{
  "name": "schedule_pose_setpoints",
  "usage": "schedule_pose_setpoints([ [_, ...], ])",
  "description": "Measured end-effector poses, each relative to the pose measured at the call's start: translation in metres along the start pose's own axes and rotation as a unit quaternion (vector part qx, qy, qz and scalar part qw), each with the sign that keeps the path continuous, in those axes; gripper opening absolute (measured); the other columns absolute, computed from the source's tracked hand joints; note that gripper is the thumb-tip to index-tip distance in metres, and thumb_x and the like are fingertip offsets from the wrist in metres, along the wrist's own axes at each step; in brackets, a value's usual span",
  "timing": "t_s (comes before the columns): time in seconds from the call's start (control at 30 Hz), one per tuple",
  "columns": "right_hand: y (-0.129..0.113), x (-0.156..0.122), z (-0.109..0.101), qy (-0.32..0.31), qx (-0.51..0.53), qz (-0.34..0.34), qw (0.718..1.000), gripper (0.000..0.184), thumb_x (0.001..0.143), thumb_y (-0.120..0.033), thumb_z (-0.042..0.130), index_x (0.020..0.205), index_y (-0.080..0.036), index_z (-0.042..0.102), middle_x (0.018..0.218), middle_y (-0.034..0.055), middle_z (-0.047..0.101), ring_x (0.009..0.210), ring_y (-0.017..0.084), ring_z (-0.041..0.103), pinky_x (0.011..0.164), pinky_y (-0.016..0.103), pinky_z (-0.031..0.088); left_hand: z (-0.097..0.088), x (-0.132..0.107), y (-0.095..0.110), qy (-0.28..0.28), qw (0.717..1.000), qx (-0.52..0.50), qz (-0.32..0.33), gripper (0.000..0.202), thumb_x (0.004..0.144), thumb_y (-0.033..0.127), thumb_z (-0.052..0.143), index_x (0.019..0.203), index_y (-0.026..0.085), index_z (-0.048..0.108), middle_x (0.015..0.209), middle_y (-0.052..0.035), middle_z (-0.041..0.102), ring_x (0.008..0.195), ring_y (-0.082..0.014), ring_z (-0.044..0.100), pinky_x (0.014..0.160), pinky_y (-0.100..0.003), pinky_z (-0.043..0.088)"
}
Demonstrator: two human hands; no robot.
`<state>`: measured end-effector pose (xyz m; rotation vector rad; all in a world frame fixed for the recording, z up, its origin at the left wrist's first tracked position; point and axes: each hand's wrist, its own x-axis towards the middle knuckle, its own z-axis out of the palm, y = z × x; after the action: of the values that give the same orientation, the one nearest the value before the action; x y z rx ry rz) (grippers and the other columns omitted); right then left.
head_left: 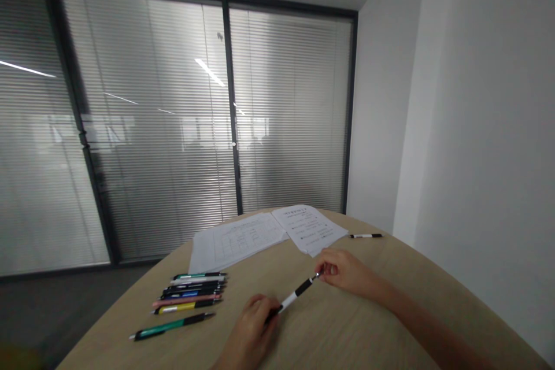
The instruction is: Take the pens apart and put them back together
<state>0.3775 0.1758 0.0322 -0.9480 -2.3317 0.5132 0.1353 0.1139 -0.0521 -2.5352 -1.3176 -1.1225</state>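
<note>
Left hand (252,332): closed around the lower end of a black-and-white pen (295,295). Right hand (340,270): narrow pinch on the pen's upper, metal-tipped end. Pen position: slanted between both hands, above a light wood table (347,335). Left of the hands: one loose green pen (171,326), then a tight side-by-side row of pens (191,292). Farther along the table: overlapping sheets of printed paper (243,241), with a lone black pen (366,236) just beside them. Beyond the table edge: glass partition (151,127) with slatted blinds, closed.
</note>
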Motion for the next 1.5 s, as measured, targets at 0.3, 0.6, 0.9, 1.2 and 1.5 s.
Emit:
schedule_pose_setpoints([
  [0.3,0.003,0.000,0.005,-0.008,0.008,-0.002,1.000,0.014,0.066,-0.008,0.056,0.075,-0.016,0.063,0.071,-0.0002,0.060,0.061,0.010,0.052,0.057,0.019,0.041,0.000,0.003,0.001,-0.006,1.000,0.016,0.009,0.018,0.076,0.008,0.045,0.087,0.020,0.053,0.075,-0.0026,0.062,0.075,-0.0182,0.058,0.065,-0.028,0.051],
  [0.6,0.005,0.000,0.006,-0.008,0.012,0.012,1.000,0.015,0.066,-0.008,0.057,0.076,-0.017,0.064,0.069,-0.0002,0.060,0.060,0.010,0.052,0.056,0.020,0.040,0.002,-0.001,-0.003,-0.006,1.000,0.012,0.007,0.016,0.078,0.011,0.045,0.088,0.021,0.053,0.075,-0.0024,0.062,0.077,-0.0183,0.057,0.067,-0.028,0.050],
  [0.9,0.007,0.000,-0.001,0.001,0.012,-0.005,1.000,0.017,0.066,-0.006,0.055,0.076,-0.017,0.063,0.070,-0.0001,0.058,0.060,0.010,0.052,0.057,0.020,0.041,0.005,-0.001,-0.004,0.008,1.000,0.008,0.011,0.014,0.079,0.012,0.044,0.087,0.020,0.052,0.074,-0.0025,0.061,0.075,-0.0180,0.057,0.065,-0.028,0.050],
  [1.2,0.004,0.000,0.004,-0.013,0.002,0.012,1.000,0.018,0.065,-0.006,0.055,0.076,-0.017,0.064,0.068,-0.0007,0.059,0.060,0.010,0.052,0.056,0.019,0.040,-0.003,0.004,0.004,-0.007,1.000,0.022,0.014,0.014,0.077,0.010,0.044,0.084,0.019,0.053,0.073,-0.0031,0.063,0.073,-0.0178,0.058,0.064,-0.028,0.051],
  [1.5,0.003,0.001,0.008,-0.003,0.039,0.051,0.998,0.016,0.065,-0.008,0.055,0.075,-0.017,0.065,0.068,-0.0002,0.062,0.061,0.011,0.054,0.056,0.020,0.041,-0.001,0.003,0.002,-0.014,1.000,0.022,0.003,0.014,0.078,0.010,0.043,0.085,0.018,0.052,0.073,-0.0038,0.062,0.072,-0.0174,0.058,0.063,-0.027,0.050],
])
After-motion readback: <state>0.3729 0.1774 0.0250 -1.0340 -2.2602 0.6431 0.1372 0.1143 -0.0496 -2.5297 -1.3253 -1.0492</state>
